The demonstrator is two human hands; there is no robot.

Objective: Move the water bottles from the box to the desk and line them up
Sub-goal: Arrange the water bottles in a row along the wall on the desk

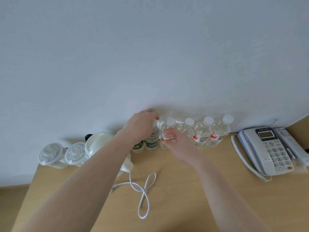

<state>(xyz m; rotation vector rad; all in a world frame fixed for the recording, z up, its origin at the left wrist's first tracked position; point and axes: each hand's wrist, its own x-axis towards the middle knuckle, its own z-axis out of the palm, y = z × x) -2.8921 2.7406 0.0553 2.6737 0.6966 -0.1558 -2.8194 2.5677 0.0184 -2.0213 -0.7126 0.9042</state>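
Several clear water bottles stand in a row along the wall at the back of the wooden desk (192, 190). Two at the left carry green labels (152, 141), the others red and white labels (216, 131). My left hand (140, 124) grips the top of a green-label bottle from above, hiding its cap. My right hand (175, 139) is curled round the body of the neighbouring red-label bottle (168, 126). No box is in view.
A white electric kettle (98, 144) stands left of the bottles, its white cord (143, 190) looped on the desk. Two lidded white cups (51, 154) are at the far left. A telephone (267, 148) and a remote (291, 143) lie at the right.
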